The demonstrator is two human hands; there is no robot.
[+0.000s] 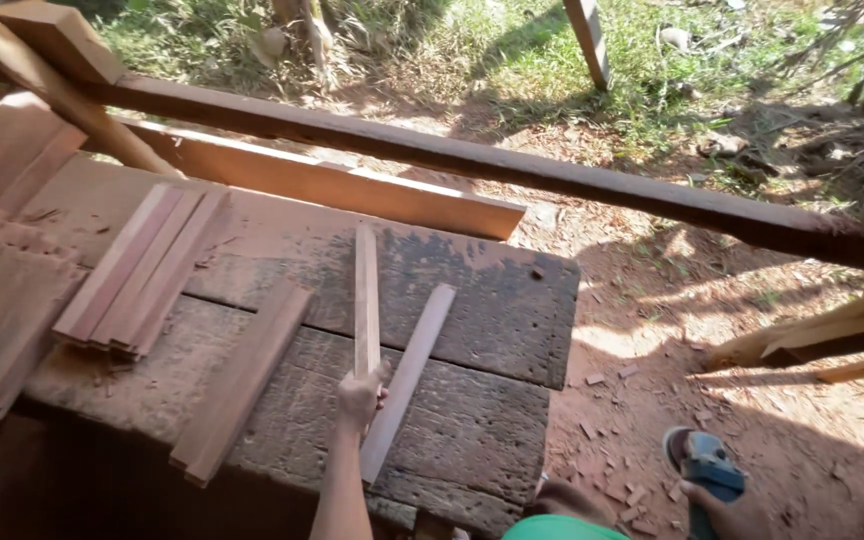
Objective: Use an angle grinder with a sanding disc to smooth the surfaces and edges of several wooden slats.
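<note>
My left hand (360,396) grips the near end of a narrow wooden strip (366,290), which points away from me over the dark plank workbench (497,300). Just right of that hand a second thin strip (414,362) lies slanted on the bench. Low at the right, beside the bench and over the dirt, my right hand (717,497) holds a blue-grey angle grinder (700,460). Part of a green shirt (557,527) shows at the bottom edge.
A wider board (242,385) lies on the bench left of my hand, and a bundle of strips (142,270) sits farther left. A long board (352,185) and a dark beam (512,165) cross behind. Wood scraps litter the red dirt (642,430).
</note>
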